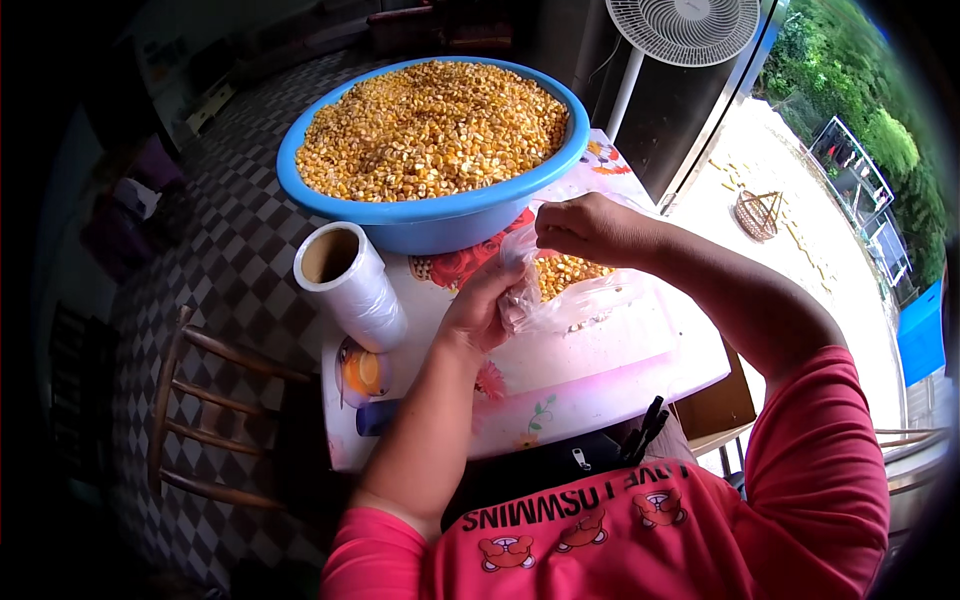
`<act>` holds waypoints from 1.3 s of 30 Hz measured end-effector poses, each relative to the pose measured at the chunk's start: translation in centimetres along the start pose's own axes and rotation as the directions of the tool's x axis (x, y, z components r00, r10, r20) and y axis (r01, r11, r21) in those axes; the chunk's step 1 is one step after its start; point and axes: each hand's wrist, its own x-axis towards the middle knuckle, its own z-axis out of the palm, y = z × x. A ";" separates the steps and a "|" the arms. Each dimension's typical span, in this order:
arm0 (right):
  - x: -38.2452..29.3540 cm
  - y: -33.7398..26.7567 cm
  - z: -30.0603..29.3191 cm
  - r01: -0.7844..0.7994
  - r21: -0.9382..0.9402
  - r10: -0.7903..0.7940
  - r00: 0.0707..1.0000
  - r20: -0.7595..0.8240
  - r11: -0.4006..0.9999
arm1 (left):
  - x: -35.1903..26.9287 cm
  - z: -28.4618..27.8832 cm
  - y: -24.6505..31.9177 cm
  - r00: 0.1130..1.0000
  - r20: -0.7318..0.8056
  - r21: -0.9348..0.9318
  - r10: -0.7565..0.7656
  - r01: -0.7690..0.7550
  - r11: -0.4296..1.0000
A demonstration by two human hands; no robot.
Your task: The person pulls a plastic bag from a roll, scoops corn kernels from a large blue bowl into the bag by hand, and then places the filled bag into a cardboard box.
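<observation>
My left hand (pixel 480 300) grips the gathered neck of a clear plastic bag (pixel 525 304) over the table. Shelled corn kernels (pixel 566 274) fill the part of the bag lying to the right of that hand. Just above the bag's neck, my right hand (pixel 574 229) is curled with its fingertips at the plastic; whether it pinches the film is hard to see. Behind both hands stands a blue plastic basin (pixel 450 217) heaped with corn kernels (pixel 435 135). To the left, a roll of clear plastic bags (pixel 364 300) stands upright on its end.
A floral tablecloth (pixel 600 397) covers the table. A wooden chair (pixel 225 412) is at the left, on a checkered floor. A white fan (pixel 686 26) stands behind the table's right side. Outside the doorway, a wicker basket (pixel 756 216) sits on bright ground.
</observation>
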 end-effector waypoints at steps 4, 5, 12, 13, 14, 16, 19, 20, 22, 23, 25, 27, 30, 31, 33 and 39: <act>-0.5 2.4 1.2 -0.031 -0.054 0.033 0.999 0.029 0.998 | -0.2 0.3 0.1 0.998 -0.040 -0.003 0.048 -0.048 0.999; -0.6 2.9 1.4 -0.035 -0.055 0.036 0.999 0.026 0.998 | -0.2 0.3 0.1 0.998 -0.038 -0.003 0.045 -0.045 0.999; -1.9 1.8 0.3 0.004 -0.144 -0.003 1.000 0.007 0.990 | -0.5 1.5 0.7 1.000 0.014 0.038 0.011 -0.012 0.999; -2.1 0.5 -0.4 -0.061 -0.154 0.071 0.996 0.062 0.986 | -0.7 2.0 0.9 0.999 -0.025 0.081 0.033 -0.031 0.996; -2.6 -0.2 -0.7 -0.044 -0.138 0.054 0.996 0.069 0.989 | -0.8 2.0 0.9 0.999 -0.027 0.078 0.034 -0.031 0.996; -4.1 -1.7 -1.3 -0.017 -0.167 0.031 0.996 0.081 0.986 | -0.7 2.0 0.8 0.999 -0.026 0.067 0.037 -0.035 0.997; -5.9 -2.8 -1.4 0.131 -0.332 -0.082 0.984 0.157 0.934 | -0.5 0.7 1.0 0.997 0.074 0.028 -0.006 0.004 1.000; -6.4 -2.7 -1.1 0.174 -0.370 -0.122 0.979 0.162 0.913 | -0.5 0.4 0.8 0.997 0.072 0.028 -0.003 0.001 1.000; -7.9 -2.4 -0.6 0.196 -0.458 -0.140 0.978 0.154 0.867 | -0.5 1.4 0.7 1.000 -0.012 0.045 0.026 -0.026 0.999; -8.4 -1.7 -0.4 0.195 -0.460 -0.139 0.978 0.153 0.866 | -0.3 1.1 0.5 1.000 -0.010 0.046 0.026 -0.025 0.999; -9.1 -0.6 -0.2 0.097 -0.459 -0.050 0.992 0.114 0.883 | 0.0 0.5 0.4 0.999 0.025 0.045 0.037 -0.039 0.998; -9.2 -0.7 -1.0 0.033 -0.470 -0.013 0.999 0.044 0.882 | 0.1 0.4 0.4 0.998 0.052 0.046 0.025 -0.028 0.999; -7.5 -2.1 -3.4 -0.075 -0.336 0.062 0.997 -0.051 0.939 | -0.2 0.6 0.5 1.000 0.018 0.047 0.022 -0.023 0.999; -7.3 -2.2 -3.9 -0.109 -0.336 0.087 0.993 -0.081 0.935 | -0.2 0.6 0.5 0.999 -0.019 0.041 0.028 -0.027 0.999; -7.0 -2.4 -4.2 -0.124 -0.365 0.092 0.990 -0.105 0.923 | -0.2 0.7 0.5 0.999 -0.041 0.034 0.021 -0.020 0.999; -7.5 -2.7 -5.0 -0.086 -0.440 0.134 0.988 0.079 0.894 | -0.4 0.1 0.2 0.998 -0.064 0.023 0.000 0.001 1.000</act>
